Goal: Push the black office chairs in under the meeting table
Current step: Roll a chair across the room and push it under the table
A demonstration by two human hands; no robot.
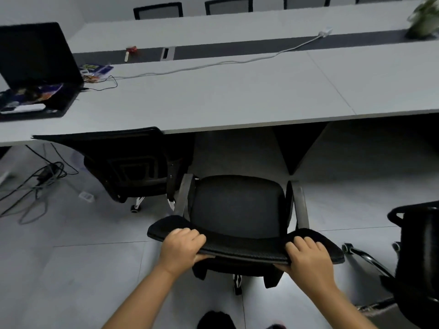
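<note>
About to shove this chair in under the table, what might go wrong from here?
The held chair has raised armrests that might strike the table edge. It may also scrape the neighbouring chair, already tucked in on its left. Both hands, left hand and right hand, grip the backrest top, so fingers may get pinched.

One head-worn wide-angle view looks forward and steeply down from standing height, close enough that both forearms enter from 6 o'clock and the hands (242,250) sit low in the middle on the back of a chair (237,210). The desk (225,96) runs across the upper half from 9 to 3 o'clock, its near edge just above centre and its lines bowed by the lens, with the far chairs (228,5) cut by the top edge at 12 o'clock. The floor (71,269) fills the lower half; there is no second view to share with.
</note>
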